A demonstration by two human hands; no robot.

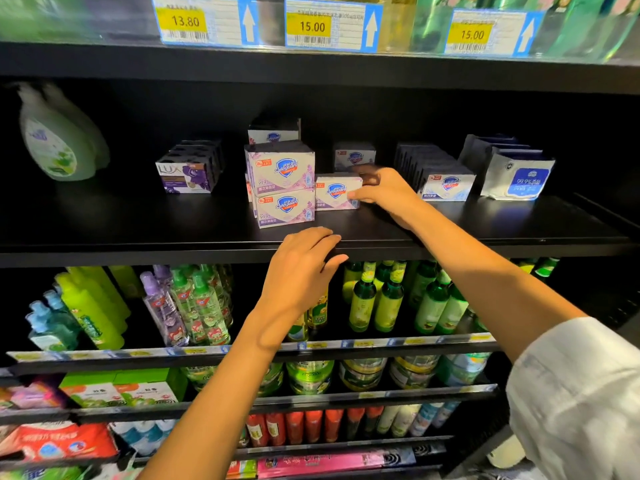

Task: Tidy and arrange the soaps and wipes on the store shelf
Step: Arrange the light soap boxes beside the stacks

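Note:
On the black shelf [138, 220] stand two stacked lavender Safeguard soap boxes [282, 187]. Right beside them lies a single lavender Safeguard box [334, 192], and my right hand [388, 194] grips its right end with thumb in front and fingers behind. My left hand [304, 261] rests with relaxed fingers on the shelf's front edge, holding nothing. More Safeguard boxes [354, 155] sit behind. A row of Lux soap boxes [187, 173] stands to the left, a row of white Safeguard boxes [445, 185] to the right, and wipe packs [519, 174] at the far right.
A green soap bottle [55, 140] stands at the shelf's far left. Price tags [311, 26] hang on the shelf above. Below are rows of green and purple bottles [194, 306], then tins and cartons further down. Bare shelf lies between the product groups.

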